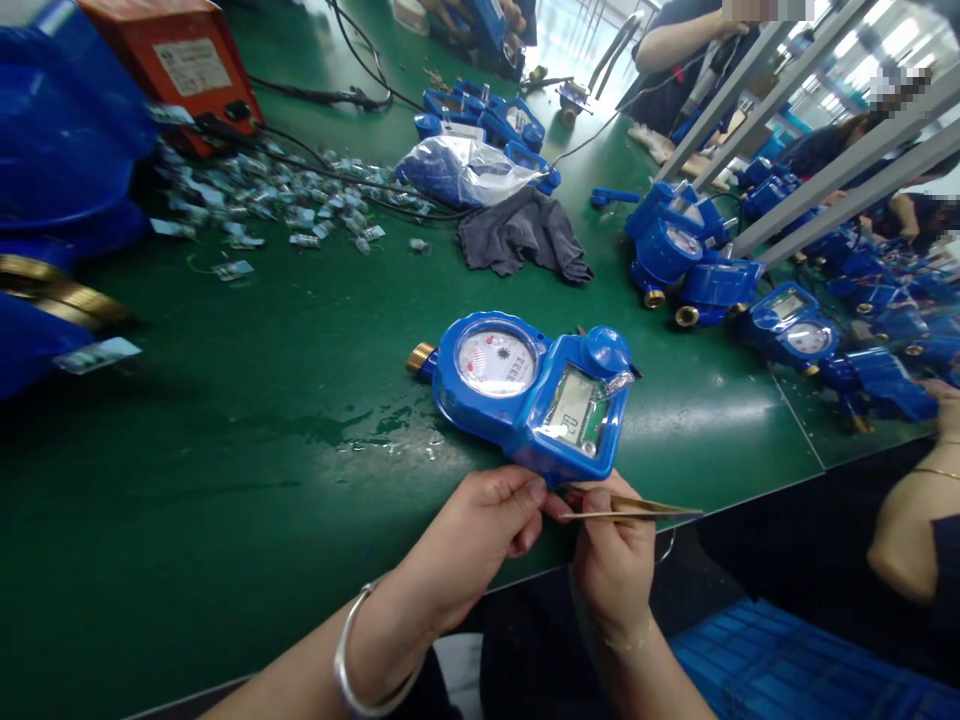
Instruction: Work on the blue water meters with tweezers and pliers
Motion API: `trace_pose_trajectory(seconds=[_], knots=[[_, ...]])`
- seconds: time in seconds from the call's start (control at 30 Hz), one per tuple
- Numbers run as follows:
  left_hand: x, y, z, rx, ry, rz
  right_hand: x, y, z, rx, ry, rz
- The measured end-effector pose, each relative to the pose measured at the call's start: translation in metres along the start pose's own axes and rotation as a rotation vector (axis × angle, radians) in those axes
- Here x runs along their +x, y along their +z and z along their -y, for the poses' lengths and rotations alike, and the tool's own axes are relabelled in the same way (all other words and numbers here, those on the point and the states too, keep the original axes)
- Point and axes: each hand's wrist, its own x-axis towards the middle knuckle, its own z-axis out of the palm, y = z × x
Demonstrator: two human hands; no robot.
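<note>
A blue water meter point(484, 425) lies on the green table in front of me, with a round dial, a brass threaded end and a small display under a clear window. My left hand point(495, 515) is closed at the meter's near edge, thumb and forefinger pinched together. Whatever is between those fingertips is too small or hidden to make out. Tweezers point(652, 511) are held in my right hand point(615, 550), which is closed just below the display end. Their tapered end points to the right, and the right fingertips are partly hidden near the meter.
Small circuit pieces point(300, 205) lie heaped at the back left by an orange box point(180, 70) with cables. A grey cloth point(525, 240) and a plastic bag point(465, 170) lie beyond the meter. More blue meters point(664, 245) stand right, near co-workers. A blue crate point(795, 670) is below.
</note>
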Motion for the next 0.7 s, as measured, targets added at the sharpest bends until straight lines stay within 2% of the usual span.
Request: trace_pose_trajectory(seconds=[0.1, 0.23, 0.3, 0.4, 0.6, 0.7], knots=[[0.000, 0.000, -0.001, -0.004, -0.019, -0.005, -0.001, 0.002, 0.001, 0.008, -0.031, 0.029], [0.000, 0.000, -0.002, 0.010, -0.035, 0.014, -0.003, 0.004, -0.002, -0.024, -0.091, -0.105], [0.000, 0.000, -0.002, 0.014, -0.036, 0.012, -0.003, 0.004, -0.003, -0.095, -0.110, -0.131], [0.000, 0.000, -0.002, -0.001, -0.029, -0.001, -0.004, 0.002, 0.000, -0.226, -0.156, -0.102], [0.000, 0.000, -0.001, -0.050, -0.014, 0.012, -0.010, 0.001, 0.015, -0.661, -0.430, -0.072], [0.000, 0.000, 0.000, -0.053, -0.013, 0.003, -0.009, 0.000, 0.024, -0.683, -0.353, -0.029]])
